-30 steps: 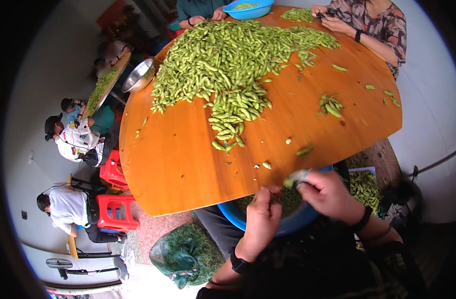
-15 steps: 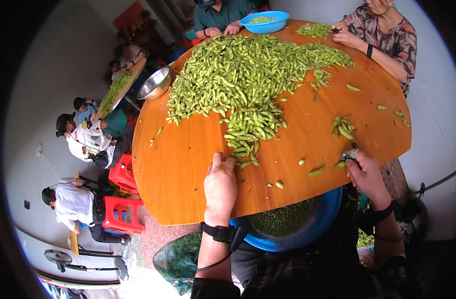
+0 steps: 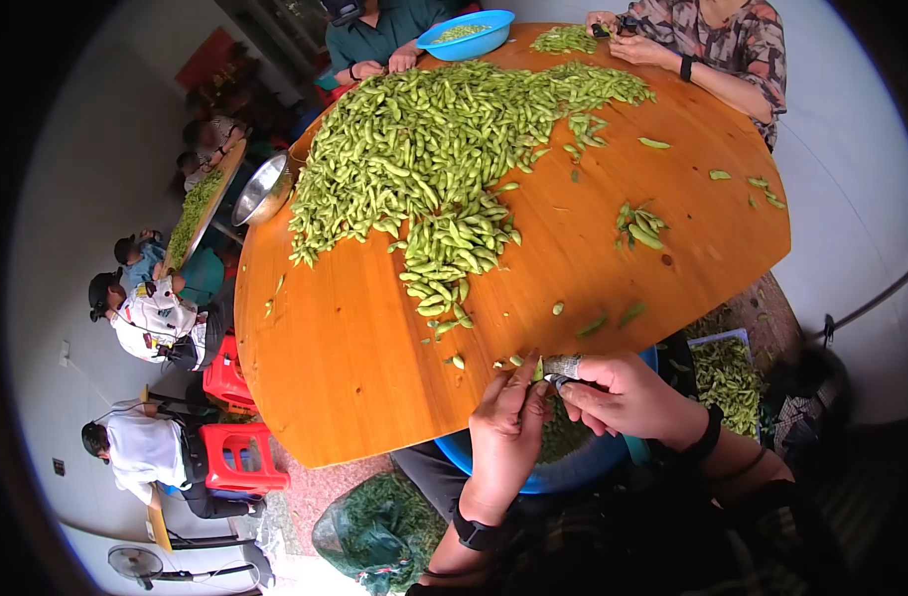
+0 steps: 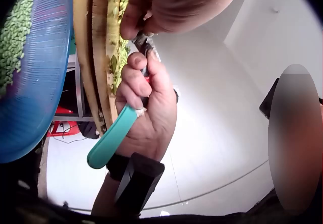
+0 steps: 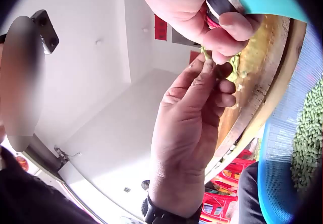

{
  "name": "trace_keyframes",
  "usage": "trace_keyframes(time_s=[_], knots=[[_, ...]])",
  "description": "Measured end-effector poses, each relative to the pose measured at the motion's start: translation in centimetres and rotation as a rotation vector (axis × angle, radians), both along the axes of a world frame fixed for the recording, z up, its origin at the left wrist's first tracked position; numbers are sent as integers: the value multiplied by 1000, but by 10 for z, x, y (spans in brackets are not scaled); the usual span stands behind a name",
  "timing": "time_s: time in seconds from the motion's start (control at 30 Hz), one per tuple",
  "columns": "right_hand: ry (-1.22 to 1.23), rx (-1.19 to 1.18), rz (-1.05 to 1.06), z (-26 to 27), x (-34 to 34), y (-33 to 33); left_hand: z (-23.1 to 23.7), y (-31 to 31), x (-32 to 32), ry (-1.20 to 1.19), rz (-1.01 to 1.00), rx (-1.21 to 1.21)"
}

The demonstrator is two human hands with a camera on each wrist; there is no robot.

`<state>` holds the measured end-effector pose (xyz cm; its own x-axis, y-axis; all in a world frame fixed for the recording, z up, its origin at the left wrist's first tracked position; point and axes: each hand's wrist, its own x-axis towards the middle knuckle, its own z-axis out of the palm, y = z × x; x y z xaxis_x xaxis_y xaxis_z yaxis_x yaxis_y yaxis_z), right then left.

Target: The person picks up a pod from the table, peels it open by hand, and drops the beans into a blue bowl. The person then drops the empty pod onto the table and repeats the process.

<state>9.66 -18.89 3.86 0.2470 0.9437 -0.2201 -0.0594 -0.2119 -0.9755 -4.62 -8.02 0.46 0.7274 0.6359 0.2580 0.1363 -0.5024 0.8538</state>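
Wooden table [image 3: 340, 368]: taking up most of the head view, with two people sitting across at the far side
Pod pile [image 3: 404, 159]: sprawling over the far half of the table, a tongue of pods spilling toward the near edge
Blue basin [image 4: 48, 93]: sitting just below the near table edge, pretty much under both hands
Left hand [image 3: 503, 432]: pinching a pod between thumb and fingers, over by the edge
Right hand [image 3: 637, 397]: curling round a turquoise handle, fingertips working right up against the left hand's
Turquoise handle [image 4: 116, 135]: sticking out past the right hand's fingers, whatever's at the other end is mostly hiding in the grip
Green pod [image 5: 206, 53]: poking out of the left fingertips, between the two hands
Shelled beans [image 5: 310, 133]: lying in the basin, a whole mass of them
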Motion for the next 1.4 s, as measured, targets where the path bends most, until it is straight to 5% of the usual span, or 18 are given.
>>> trace_keyframes(time_s=[0.17, 0.37, 0.5, 0.73, 0.97, 1.13, 1.2, 1.3, 1.4], knots=[[-21, 53, -5, -14, -3, -11, -4, -11, 3, -45, 43, 379], [76, 75, -58, -25, -11, -20, -7, -27, -4, 28, 63, 22], [75, 124, -87, -37, -14, -23, -21, -27, -7, -53, 24, 18], [183, 58, -85, -38, -14, -27, -14, -26, -14, -102, -92, -465], [97, 39, -72, -25, -13, -29, -29, -19, -18, -139, -172, -614], [122, -8, -61, -23, -11, -29, -30, -15, -20, -233, -218, -1018], [-316, 217, -117, -29, -15, -25, -25, -19, -18, -260, -201, -1012], [-551, 278, -156, -28, -28, -24, -20, -27, -14, -269, -158, -830], [-520, 280, -161, -19, -36, -25, -28, -29, -19, -200, -149, -702]])
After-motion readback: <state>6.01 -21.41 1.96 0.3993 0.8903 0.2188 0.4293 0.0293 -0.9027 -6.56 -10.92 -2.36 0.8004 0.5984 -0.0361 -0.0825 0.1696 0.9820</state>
